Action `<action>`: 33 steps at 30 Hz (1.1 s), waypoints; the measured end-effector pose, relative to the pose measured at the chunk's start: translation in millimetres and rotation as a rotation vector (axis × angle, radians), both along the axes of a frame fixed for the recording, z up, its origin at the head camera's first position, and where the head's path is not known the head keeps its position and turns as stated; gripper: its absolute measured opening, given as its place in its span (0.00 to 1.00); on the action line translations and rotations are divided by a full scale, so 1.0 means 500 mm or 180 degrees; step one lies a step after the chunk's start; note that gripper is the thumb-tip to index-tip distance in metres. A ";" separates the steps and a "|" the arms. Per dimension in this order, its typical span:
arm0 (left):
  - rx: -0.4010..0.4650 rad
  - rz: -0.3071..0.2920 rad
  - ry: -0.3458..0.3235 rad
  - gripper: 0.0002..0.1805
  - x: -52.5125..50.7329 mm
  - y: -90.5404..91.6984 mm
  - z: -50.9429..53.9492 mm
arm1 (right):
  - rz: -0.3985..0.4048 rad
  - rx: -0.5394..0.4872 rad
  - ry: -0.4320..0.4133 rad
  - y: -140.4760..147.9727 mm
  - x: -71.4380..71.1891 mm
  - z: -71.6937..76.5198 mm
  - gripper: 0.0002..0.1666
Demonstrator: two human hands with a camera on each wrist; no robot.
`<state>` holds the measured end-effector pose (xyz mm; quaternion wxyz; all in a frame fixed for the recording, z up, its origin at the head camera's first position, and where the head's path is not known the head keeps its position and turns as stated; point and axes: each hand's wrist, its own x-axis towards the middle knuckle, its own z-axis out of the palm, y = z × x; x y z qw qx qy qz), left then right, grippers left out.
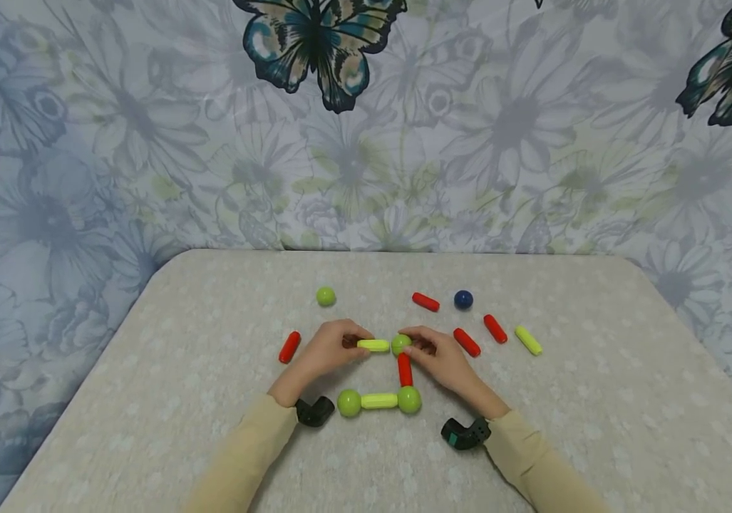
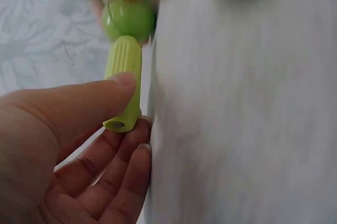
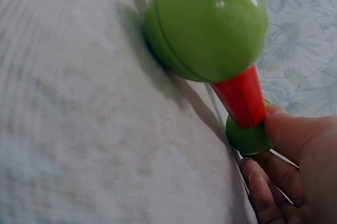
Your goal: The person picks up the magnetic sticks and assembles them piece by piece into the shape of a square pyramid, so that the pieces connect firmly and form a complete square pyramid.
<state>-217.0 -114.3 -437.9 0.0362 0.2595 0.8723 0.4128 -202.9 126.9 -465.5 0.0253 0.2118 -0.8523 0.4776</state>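
My left hand (image 1: 338,343) pinches a yellow-green rod (image 1: 373,345) between thumb and fingers; in the left wrist view a small metal disc shows in the near end of the rod (image 2: 122,84). The far end of that rod is right at a green ball (image 1: 400,343); whether they touch I cannot tell. My right hand (image 1: 440,358) grips this ball. From the ball a red rod (image 1: 405,370) runs toward me to a second green ball (image 1: 409,400). A second yellow-green rod (image 1: 379,401) joins that ball to a third green ball (image 1: 349,403) on the left.
Beyond the hands lie a loose green ball (image 1: 326,296), a dark blue ball (image 1: 463,299) and a red rod (image 1: 426,302). To the right are two red rods and a yellow-green rod (image 1: 529,340). Left of my left hand lies another red rod (image 1: 289,347). A patterned wall borders the table's back edge.
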 end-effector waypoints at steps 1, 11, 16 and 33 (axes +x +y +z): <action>0.0018 -0.0011 0.0021 0.11 -0.001 0.003 0.002 | 0.0003 -0.0005 0.0024 0.000 -0.002 0.003 0.16; 0.0059 -0.0098 -0.0057 0.12 -0.005 -0.002 0.014 | 0.0013 -0.0062 -0.0014 0.001 -0.002 0.019 0.16; 0.0292 0.0277 -0.0095 0.13 -0.013 -0.037 0.031 | 0.0033 -0.0062 0.0027 -0.003 -0.004 0.017 0.17; -0.1185 0.1250 -0.0107 0.28 -0.110 -0.057 0.046 | 0.0000 -0.0059 -0.0046 0.001 0.004 0.011 0.16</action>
